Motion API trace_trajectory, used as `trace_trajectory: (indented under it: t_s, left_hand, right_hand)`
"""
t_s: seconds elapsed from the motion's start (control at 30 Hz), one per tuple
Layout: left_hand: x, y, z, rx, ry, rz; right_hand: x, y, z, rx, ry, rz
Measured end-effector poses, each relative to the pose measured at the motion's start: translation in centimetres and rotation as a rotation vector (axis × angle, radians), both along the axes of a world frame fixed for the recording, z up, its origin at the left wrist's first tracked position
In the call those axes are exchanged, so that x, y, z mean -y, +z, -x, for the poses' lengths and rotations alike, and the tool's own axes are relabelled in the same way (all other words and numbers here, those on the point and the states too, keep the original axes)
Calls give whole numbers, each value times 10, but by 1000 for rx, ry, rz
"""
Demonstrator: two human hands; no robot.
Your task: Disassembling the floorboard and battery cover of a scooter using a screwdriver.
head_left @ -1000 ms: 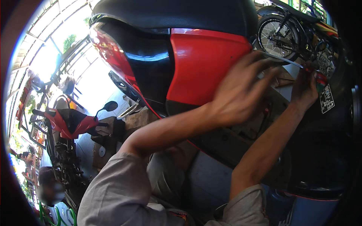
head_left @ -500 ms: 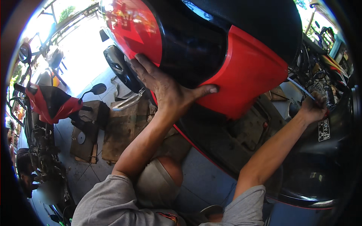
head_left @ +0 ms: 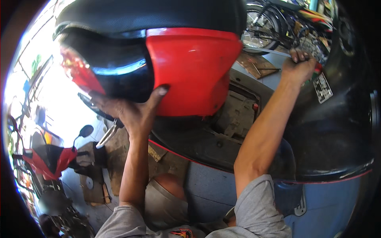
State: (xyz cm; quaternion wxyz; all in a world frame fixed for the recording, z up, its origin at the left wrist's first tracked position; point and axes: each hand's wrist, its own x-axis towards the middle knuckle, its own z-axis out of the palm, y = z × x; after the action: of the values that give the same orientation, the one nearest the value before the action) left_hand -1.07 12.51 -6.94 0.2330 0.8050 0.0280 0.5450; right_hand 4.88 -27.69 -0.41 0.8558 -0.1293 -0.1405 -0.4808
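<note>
A scooter stands in front of me with a glossy red side panel (head_left: 190, 75) and a black section (head_left: 123, 75) to its left, under a dark seat (head_left: 158, 16). My left hand (head_left: 133, 113) lies spread against the lower edge of this bodywork. Its thumb points up beside the red panel, and the fingers reach to the left. On the right, my right hand (head_left: 299, 67) is closed round a screwdriver (head_left: 270, 50). A bit of red and green handle shows behind the fist. The thin shaft runs left to the panel's front edge; its tip cannot be made out.
Below the panel is the scooter's dark footboard (head_left: 234, 119), and its black front shield (head_left: 333, 131) curves at the right. A red and black scooter (head_left: 49, 160) stands at lower left. Another motorcycle (head_left: 262, 29) and a wooden board (head_left: 258, 65) are beyond.
My view has turned, so the scooter sits further left and more level. My left hand appears lower on the bodywork. The right hand still grips the screwdriver, its shaft still toward the panel's front edge.
</note>
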Motion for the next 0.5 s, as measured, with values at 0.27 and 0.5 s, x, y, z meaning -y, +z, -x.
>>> trace_trajectory:
  t_s: [0.27, 0.5]
  left_hand:
    - [14, 6, 7, 70, -126, 28]
    - [16, 3, 6, 23, -129, 51]
  right_hand:
    - [-1, 2, 4, 216, 137, -43]
    - [2, 5, 1, -1, -46, -152]
